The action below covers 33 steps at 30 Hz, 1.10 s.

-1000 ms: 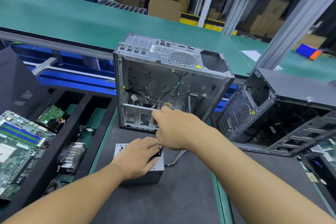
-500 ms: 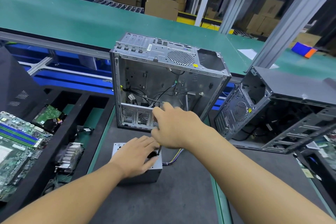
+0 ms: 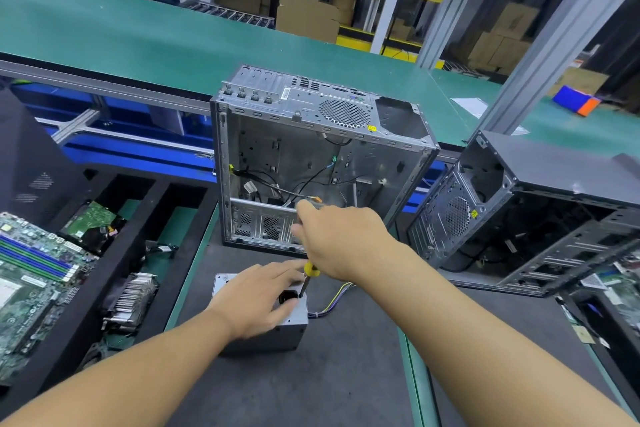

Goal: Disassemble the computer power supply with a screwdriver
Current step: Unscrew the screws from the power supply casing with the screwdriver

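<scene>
Open case [image 3: 311, 156] blocks behind power supply [image 3: 263, 333]; front mat [image 3: 311, 388] free.

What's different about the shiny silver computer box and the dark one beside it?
The silver case is bare shiny metal; the dark case is dark grey. The silver case stands straight with its round fan grille facing up; the dark case looks tilted, its grille facing sideways toward the silver one. Both are open on the side toward the person.

Screwdriver [image 3: 310, 269] handle hidden in right hand [image 3: 341, 239] — motherboard [image 3: 31, 274] cut off left.
</scene>
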Tool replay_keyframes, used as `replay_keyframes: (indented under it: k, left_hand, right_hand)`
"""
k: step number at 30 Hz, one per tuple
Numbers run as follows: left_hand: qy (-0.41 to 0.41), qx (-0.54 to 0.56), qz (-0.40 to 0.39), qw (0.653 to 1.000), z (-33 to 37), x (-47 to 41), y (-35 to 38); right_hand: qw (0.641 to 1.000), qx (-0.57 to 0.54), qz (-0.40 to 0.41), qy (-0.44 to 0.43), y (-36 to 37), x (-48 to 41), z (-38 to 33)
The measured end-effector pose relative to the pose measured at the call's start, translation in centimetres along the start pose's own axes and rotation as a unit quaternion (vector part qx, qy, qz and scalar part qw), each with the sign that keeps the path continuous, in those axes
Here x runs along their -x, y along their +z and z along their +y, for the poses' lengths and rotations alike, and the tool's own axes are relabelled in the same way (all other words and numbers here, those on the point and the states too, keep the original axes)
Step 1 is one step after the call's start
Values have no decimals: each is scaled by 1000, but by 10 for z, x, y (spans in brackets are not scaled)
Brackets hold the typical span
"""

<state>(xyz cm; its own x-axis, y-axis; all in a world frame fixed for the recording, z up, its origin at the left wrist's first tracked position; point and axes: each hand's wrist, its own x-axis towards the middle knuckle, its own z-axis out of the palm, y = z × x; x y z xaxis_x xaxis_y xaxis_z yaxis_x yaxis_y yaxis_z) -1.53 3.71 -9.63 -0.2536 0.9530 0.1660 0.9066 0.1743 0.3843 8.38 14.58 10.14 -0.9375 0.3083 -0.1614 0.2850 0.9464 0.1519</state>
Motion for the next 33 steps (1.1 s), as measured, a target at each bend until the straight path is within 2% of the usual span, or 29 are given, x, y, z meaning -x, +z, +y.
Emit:
replay_keyframes:
  k: [3,6,8,11,15,20,24,30,33]
  left_hand:
    - [-10,3,-11,1000,1,0,-2]
    - [1,-21,36,999,4,2,-3]
    - [-12,-3,13,1000,4,1,-4]
    - [-12,15,-10,1000,1,0,-2]
    - [-11,11,-1,1000,2,0,-1]
    - [7,-36,46,998,6,1,-6]
    - [-48,51,-16,997,6,-3,-10]
    - [-164,183,-28,969,11,-13,-18]
    - [-178,230,-31,956,10,-13,-16]
  right_hand:
    - [999,-26,-31,-25,-1,0,1]
    - [996,-41,-68,-27,-4,0,0]
    - [998,-23,-56,-11,-3,-1,-1]
    - [1000,13,6,-12,-1,-3,-2]
    - [997,-30,-51,-39,-1,-3,0]
    - [998,-34,-50,-27,-1,-2,-2]
    - [1000,-5,2,-25,3,-4,-1]
    - [996,-45,-61,-48,0,-2,0]
    - [999,-19,-30,-26,2,-4,-1]
